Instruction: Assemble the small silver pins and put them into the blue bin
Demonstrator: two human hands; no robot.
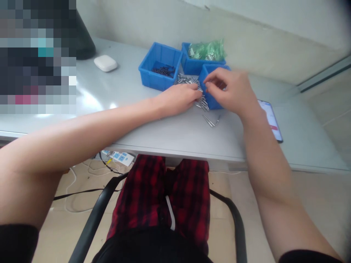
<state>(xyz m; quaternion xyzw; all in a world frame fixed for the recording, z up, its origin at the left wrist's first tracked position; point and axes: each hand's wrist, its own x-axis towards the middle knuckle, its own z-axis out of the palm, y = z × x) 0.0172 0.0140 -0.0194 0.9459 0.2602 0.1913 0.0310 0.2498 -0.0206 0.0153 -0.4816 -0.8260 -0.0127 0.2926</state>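
My left hand (pixel 182 96) rests against a heap of slim silver metal pins (pixel 188 79) on the grey table. Its fingers are bent and pressed together, and whatever they may hold is hidden. Above the front blue bin (pixel 210 98), my right hand (pixel 230 89) is curled with thumb and forefinger brought near each other in a pinch. Nothing between those fingertips can be made out. The hand covers most of this bin's opening. A few loose pins (pixel 210 121) lie apart from the heap, nearer the table's front edge.
Another blue bin (pixel 149 75) holds dark screw-like pieces. Behind, a third blue bin (pixel 189 65) contains a green plastic bag (pixel 211 50). A phone (pixel 271 120) lies by my right forearm; a white rounded case (pixel 105 63) sits left. Below are a power strip (pixel 123 158) and cables.
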